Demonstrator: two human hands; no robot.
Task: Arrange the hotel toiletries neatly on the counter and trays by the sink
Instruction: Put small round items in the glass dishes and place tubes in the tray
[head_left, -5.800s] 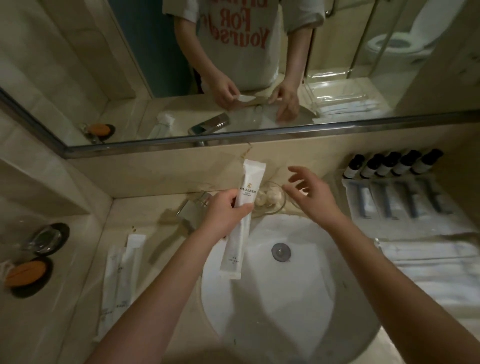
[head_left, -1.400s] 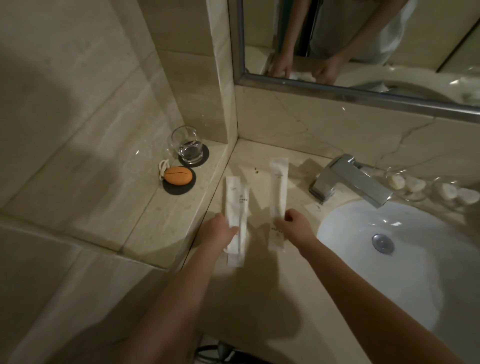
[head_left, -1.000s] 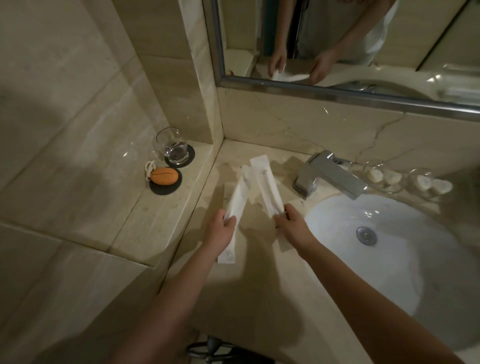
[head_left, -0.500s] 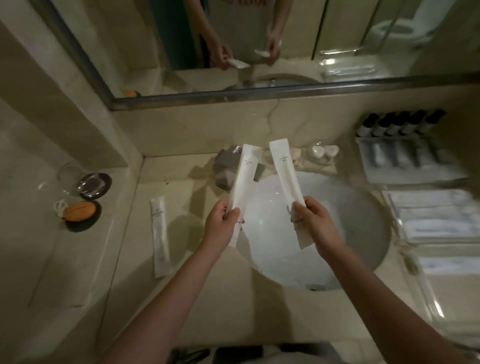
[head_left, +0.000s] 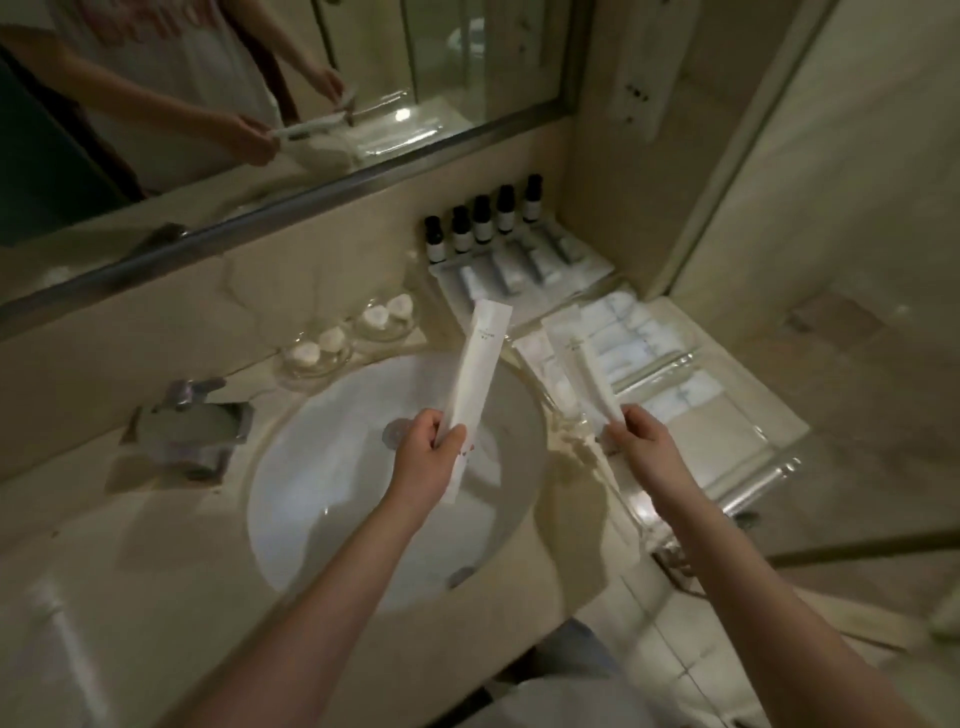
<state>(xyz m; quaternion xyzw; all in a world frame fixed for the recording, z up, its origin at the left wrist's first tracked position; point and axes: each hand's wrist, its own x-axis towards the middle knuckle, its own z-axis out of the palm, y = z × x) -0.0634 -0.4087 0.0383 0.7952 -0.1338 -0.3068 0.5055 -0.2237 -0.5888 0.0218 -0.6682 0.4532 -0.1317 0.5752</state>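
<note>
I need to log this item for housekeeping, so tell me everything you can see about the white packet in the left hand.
The white packet is a long, flat, narrow sachet, apparently paper or matte plastic, with small print near its top end that is too blurred to read. It looks sealed and uncreased. The left hand pinches it near its lower end, fingers on its front face, so it stands nearly upright, leaning slightly right, above the white sink basin. Its top reaches toward the row of dark-capped bottles. Only the hand touches it.

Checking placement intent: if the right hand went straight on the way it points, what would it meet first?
Probably the clear tray of white packets beside the sink; the right hand aims its sachet there. Height above it is unclear.
</note>
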